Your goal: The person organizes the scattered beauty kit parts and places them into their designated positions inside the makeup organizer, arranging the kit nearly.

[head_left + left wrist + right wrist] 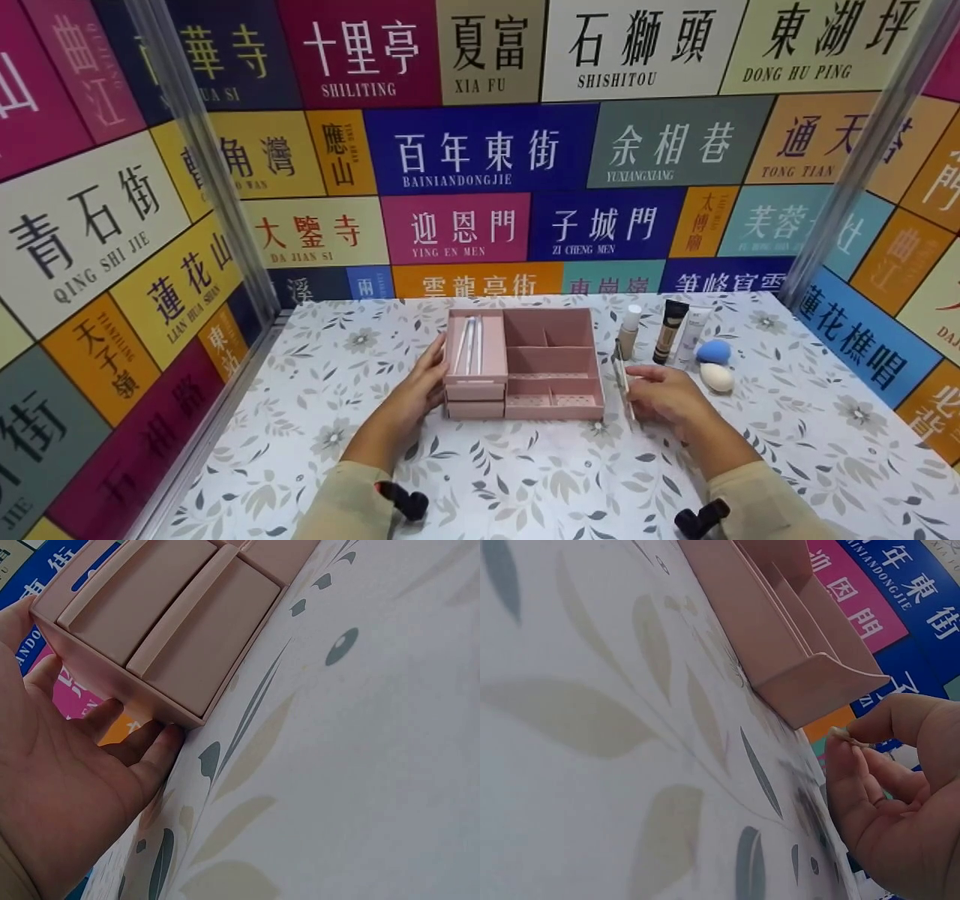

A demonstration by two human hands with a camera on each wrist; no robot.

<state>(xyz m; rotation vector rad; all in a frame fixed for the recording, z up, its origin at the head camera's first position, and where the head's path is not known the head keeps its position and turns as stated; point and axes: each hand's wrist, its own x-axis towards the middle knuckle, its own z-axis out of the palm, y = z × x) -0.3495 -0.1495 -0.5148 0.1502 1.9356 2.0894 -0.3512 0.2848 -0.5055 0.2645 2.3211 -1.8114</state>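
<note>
A pink desktop organizer [553,364] with drawers on its left side and several compartments on its right stands on the table. My left hand [420,379] rests its fingertips against the organizer's left side. In the left wrist view the fingers [154,754] spread along that wall, beside two closed drawers [206,634]. Right of the organizer, my right hand [664,394] pinches a thin, pale stick-like item [624,382] between thumb and fingertips, its kind unclear. In the right wrist view only a small bit of it shows at the fingertips. White slender sticks [471,345] lie on the organizer's top left.
Behind the right hand stand a small bottle with a white cap [630,330], a black-and-tan tube [669,334] and a white tube [691,337]. A blue sponge [714,351] and a cream sponge [717,377] lie beside them. Printed panels rise behind the leaf-patterned table [525,480].
</note>
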